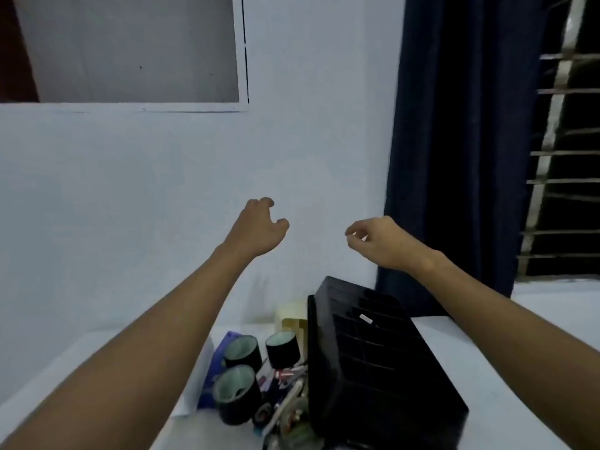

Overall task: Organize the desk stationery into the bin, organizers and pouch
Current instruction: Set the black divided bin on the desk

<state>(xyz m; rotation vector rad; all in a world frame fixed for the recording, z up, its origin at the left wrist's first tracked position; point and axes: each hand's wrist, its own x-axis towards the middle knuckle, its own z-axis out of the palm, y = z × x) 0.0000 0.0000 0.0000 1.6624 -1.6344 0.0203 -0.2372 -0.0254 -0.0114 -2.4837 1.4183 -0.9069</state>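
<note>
Both hands raised and holding nothing, sorting not yet begun.
Left hand (pixel 259 227) and right hand (pixel 378 238) hang loosely curled above the white desk (pixel 487 345); 3 black cylindrical cups (pixel 238 394), loose mixed stationery (pixel 285 384) and the black slatted plastic bin (pixel 373 362) wait below, unsorted.
</note>
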